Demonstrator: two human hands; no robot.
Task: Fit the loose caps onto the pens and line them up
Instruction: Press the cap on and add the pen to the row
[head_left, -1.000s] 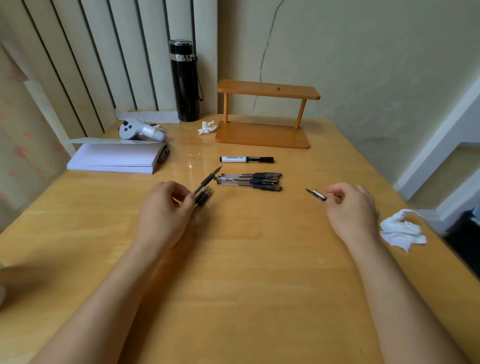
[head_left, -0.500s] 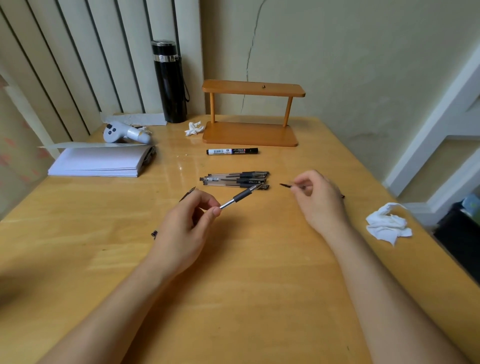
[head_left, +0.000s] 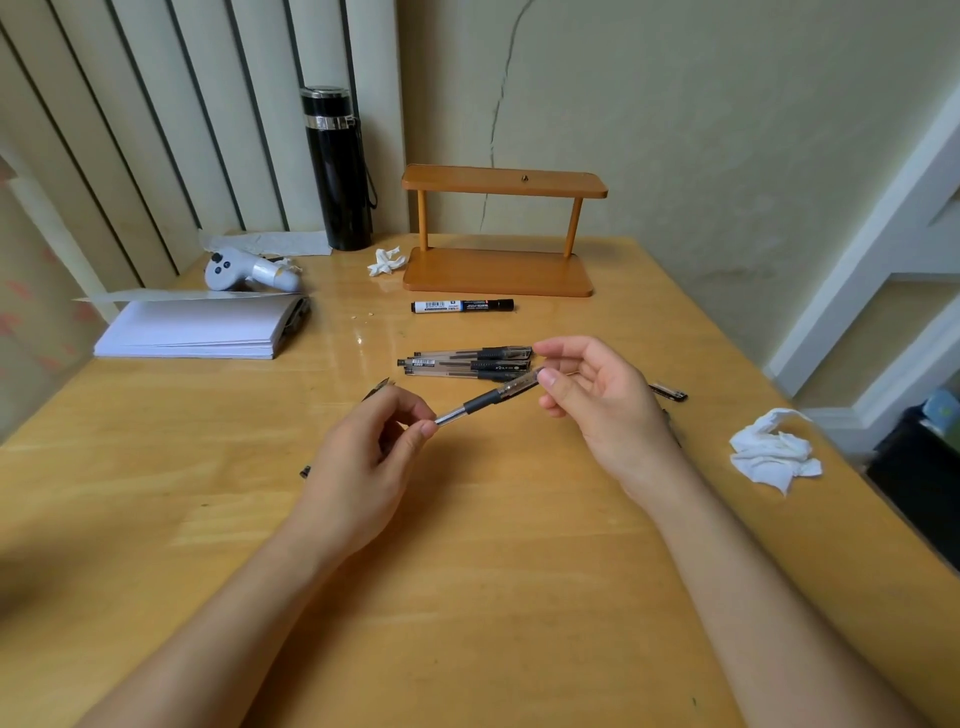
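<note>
Since half a second ago, the right hand (head_left: 597, 405) has closed in and its fingertips now pinch the clear cap (head_left: 519, 385) onto the tip end of the pen (head_left: 480, 402). That pen's long axis runs diagonally, tip end up-right and away, back end clamped in the left hand (head_left: 363, 452), above the table (head_left: 467, 597). Just beyond lie capped pens (head_left: 467, 362), lined up left-right.

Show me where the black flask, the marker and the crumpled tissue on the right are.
Black flask (head_left: 338, 176), head view, middle of its body.
Marker (head_left: 462, 306), head view, middle of its white label.
Crumpled tissue (head_left: 772, 450), head view, centre of the white wad near the table's right edge.
</note>
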